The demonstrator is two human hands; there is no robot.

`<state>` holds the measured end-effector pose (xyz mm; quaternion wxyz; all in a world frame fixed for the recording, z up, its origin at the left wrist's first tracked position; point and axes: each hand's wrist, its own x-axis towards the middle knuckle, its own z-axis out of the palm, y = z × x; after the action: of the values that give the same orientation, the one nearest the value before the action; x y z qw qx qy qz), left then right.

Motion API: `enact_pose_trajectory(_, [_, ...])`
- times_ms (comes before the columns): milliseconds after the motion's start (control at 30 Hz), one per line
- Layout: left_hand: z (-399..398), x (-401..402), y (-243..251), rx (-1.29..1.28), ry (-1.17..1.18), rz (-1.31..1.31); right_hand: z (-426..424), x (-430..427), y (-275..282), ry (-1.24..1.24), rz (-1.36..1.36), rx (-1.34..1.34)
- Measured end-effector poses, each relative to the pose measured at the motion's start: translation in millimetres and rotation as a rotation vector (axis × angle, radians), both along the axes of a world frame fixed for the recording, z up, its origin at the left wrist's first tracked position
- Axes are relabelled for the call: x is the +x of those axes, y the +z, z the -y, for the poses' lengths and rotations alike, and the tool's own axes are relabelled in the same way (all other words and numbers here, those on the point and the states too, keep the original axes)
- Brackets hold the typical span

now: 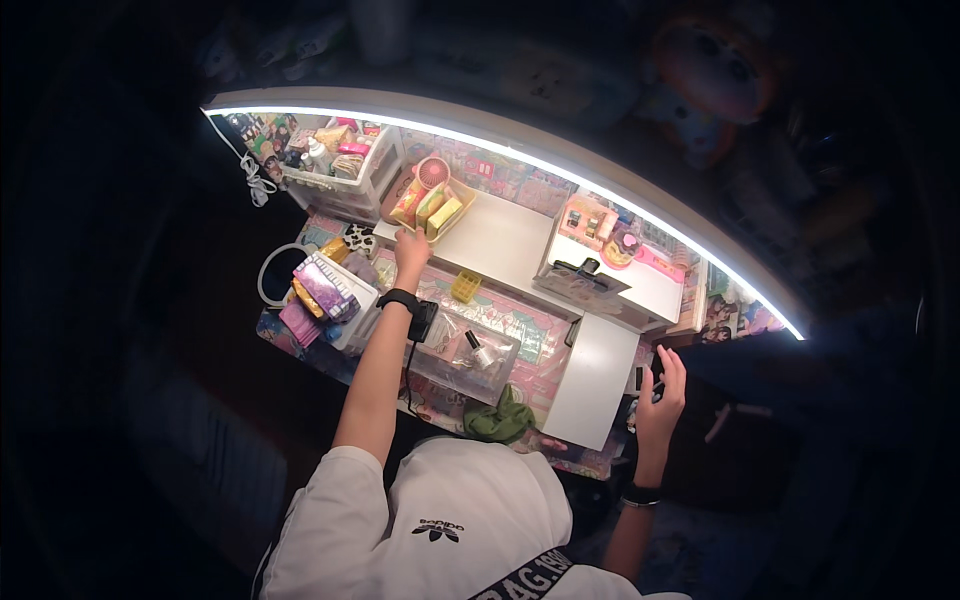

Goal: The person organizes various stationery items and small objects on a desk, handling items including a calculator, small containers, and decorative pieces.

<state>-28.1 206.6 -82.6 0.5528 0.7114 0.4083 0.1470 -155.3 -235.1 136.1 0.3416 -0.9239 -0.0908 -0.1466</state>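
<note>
My left hand (412, 251) reaches to the near rim of a cream plastic basket (466, 204) on the white shelf; its fingers meet the rim, though the grip is partly hidden. Inside the basket are yellow packets (444, 217) and a pink handheld fan (433, 173). My right hand (661, 390) is raised beside the right end of the desk, fingers apart, holding nothing. Between my arms, a clear plastic drawer (450, 375) holds a nail polish bottle (480, 351) with a black cap. A small yellow basket (466, 286) sits behind it.
On the left, a white bin (364, 304) holds several packs, near a white storage drawer unit (375, 180). A green cloth (501, 417) lies at the near edge. To the right are a white board (596, 379) and a raised shelf (660, 294) with pink items. An LED strip (510, 151) runs overhead.
</note>
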Motion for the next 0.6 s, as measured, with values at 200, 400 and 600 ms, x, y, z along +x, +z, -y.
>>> enact_pose_trajectory(200, [-17, 2, 23, -0.006, -0.125, -0.002, 25, -41, -19, -0.122, -0.067, -0.037])
enact_pose_trajectory(400, [-14, -8, 32, 0.016, -0.228, 0.125, 32, -55, -31, -0.182, -0.106, -0.003])
enact_pose_trajectory(600, [9, -64, 60, -0.026, -0.427, 0.191, 4, -42, -29, -0.026, -0.115, -0.005])
